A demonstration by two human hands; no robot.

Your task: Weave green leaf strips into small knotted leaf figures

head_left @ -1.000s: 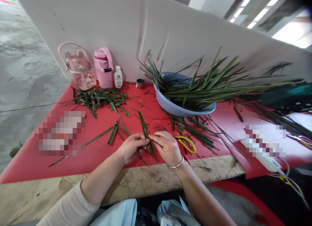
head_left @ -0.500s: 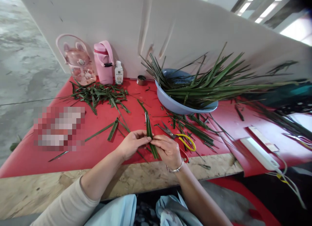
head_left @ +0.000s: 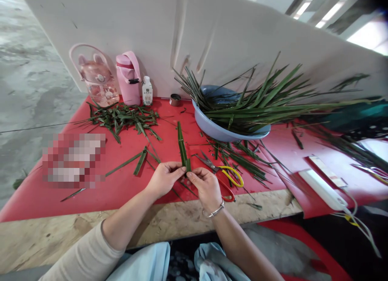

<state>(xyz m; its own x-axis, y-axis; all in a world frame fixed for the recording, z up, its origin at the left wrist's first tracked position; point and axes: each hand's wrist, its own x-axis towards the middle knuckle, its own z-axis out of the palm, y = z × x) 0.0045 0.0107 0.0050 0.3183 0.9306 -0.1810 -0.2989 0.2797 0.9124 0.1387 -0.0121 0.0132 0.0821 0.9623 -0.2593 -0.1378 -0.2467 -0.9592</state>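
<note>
My left hand (head_left: 163,179) and right hand (head_left: 206,187) pinch the leaf (head_left: 182,147) at its base, fingers closed, to keep it upright (scissors (head_left: 222,173) near).

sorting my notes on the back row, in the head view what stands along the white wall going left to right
clear pink jug → pink flask → small white bottle → small dark tin → blue basin holding long green leaves

Left hand (head_left: 163,179) and right hand (head_left: 206,187) pinching the near end of a green leaf strip (head_left: 182,148), strip pointing away over the red desk (head_left: 127,180), yellow-handled scissors (head_left: 224,174) just right of the strip, blue basin (head_left: 224,129) of long leaves beyond the scissors
</note>
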